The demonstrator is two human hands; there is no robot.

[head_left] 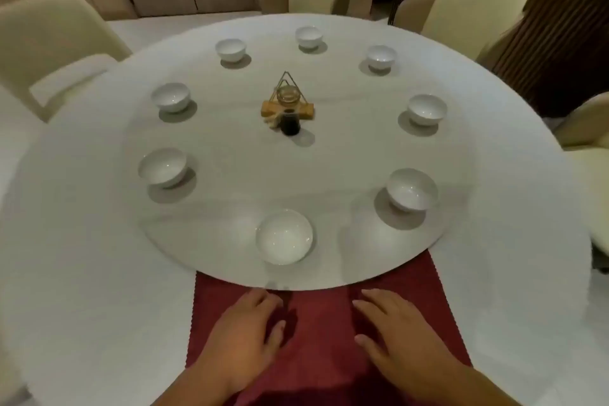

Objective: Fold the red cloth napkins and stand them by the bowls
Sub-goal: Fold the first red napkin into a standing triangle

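Observation:
A red cloth napkin (pixel 316 323) lies spread flat at the near edge of the round white table (pixel 82 273), its far edge tucked under the rim of the turntable (pixel 211 194). My left hand (pixel 244 336) rests flat on its left half, fingers straight. My right hand (pixel 395 333) lies flat on its right half, fingers spread. Several white bowls stand in a ring on the turntable; the nearest bowl (pixel 284 236) is just beyond my hands, another bowl (pixel 412 189) to its right.
A condiment stand with a dark bottle (pixel 289 109) occupies the turntable's centre. Cream upholstered chairs (pixel 474 6) surround the table at the back, left and right. A dark slatted wall panel (pixel 566 26) rises at the far right.

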